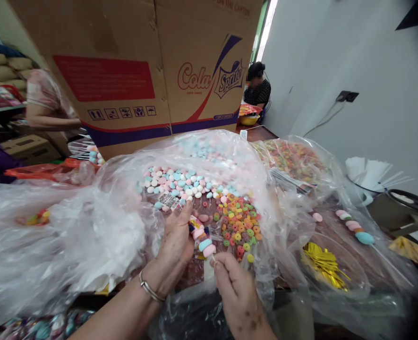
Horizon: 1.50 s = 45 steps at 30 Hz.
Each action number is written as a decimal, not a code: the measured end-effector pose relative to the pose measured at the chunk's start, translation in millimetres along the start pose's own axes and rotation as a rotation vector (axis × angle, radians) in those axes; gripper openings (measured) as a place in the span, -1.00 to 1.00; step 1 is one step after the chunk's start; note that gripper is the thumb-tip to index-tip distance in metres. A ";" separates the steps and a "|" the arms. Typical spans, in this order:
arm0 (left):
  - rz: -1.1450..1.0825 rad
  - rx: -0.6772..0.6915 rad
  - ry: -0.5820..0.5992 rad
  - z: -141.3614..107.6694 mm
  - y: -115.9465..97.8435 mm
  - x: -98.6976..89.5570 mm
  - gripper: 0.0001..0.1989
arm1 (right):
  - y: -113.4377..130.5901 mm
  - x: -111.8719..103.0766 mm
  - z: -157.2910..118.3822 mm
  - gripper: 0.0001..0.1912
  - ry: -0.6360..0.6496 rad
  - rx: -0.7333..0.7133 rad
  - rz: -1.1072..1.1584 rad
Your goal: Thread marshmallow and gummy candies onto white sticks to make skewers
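My left hand (175, 236), with a metal bracelet at the wrist, is curled around a candy skewer (204, 243) of pink, blue and other pieces. Some printed wrapper shows by its fingers. At the skewer's lower end, my right hand (235, 285) pinches the stick near a pink piece. Just beyond my hands lie loose pastel candies (180, 182) in pink, blue and white. To their right is a heap of ring-shaped candies (239, 222) in orange, green, yellow and red. A small printed packet (169, 200) lies close to my left thumb.
A large carton (120, 80) stands behind the clear plastic bags. At right are another candy skewer (354, 225), gold twist ties (324, 267), white sticks (368, 172) and a dark container (402, 208). Crumpled plastic (60, 236) covers the left. Two people are farther back.
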<state>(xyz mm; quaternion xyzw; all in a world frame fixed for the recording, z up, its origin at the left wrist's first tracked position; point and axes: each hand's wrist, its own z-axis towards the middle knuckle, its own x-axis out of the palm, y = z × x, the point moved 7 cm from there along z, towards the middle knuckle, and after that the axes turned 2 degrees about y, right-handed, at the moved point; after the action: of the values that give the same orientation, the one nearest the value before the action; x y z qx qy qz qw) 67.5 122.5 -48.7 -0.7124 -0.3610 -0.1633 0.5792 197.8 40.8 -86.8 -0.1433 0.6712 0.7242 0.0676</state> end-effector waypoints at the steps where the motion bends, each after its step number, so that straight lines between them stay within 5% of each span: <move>1: 0.005 -0.016 0.014 -0.3 0.1 -0.5 -0.60 | -5.5 4.6 0.1 -0.69 0.049 0.115 0.178; 4: -0.006 -0.037 0.108 -0.3 -6.1 0.8 -0.59 | -13.3 11.8 -1.3 -0.67 0.080 0.332 0.544; 10: -0.122 -0.077 0.263 7.1 -17.2 4.0 -0.65 | -11.8 15.2 2.3 -0.65 0.071 0.349 0.660; 16: -0.171 -0.069 0.181 16.3 -8.8 -1.9 -0.71 | -8.8 14.5 0.8 -0.63 0.030 0.312 0.572; 26: -0.141 -0.004 0.028 3.8 7.6 1.0 -0.62 | -1.6 4.3 0.2 -0.67 -0.134 -0.002 -0.058; 29: -0.048 0.031 0.028 -7.2 15.7 1.8 -0.55 | 1.6 11.4 4.7 -0.69 -0.098 0.019 0.016; 33: -0.002 -0.032 0.101 -17.3 22.2 1.6 -0.52 | -3.7 20.8 8.2 -0.68 0.000 0.188 0.388; 36: -0.029 -0.067 0.185 -11.5 8.0 1.4 -0.48 | -7.9 24.6 3.9 -0.68 0.064 0.316 0.611; 40: -0.073 0.009 0.250 6.2 -25.4 2.8 -0.41 | -9.8 25.1 -2.3 -0.71 0.126 0.351 0.637; 45: -0.029 0.057 0.263 8.2 -28.3 11.2 -0.65 | -7.4 18.1 -3.5 -0.66 0.017 0.158 0.352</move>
<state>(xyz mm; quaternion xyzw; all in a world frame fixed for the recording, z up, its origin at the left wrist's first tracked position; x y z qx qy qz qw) 53.7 135.8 -23.7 -0.6630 -0.2967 -0.2532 0.6390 183.2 36.2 -99.5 -0.0238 0.7412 0.6686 -0.0547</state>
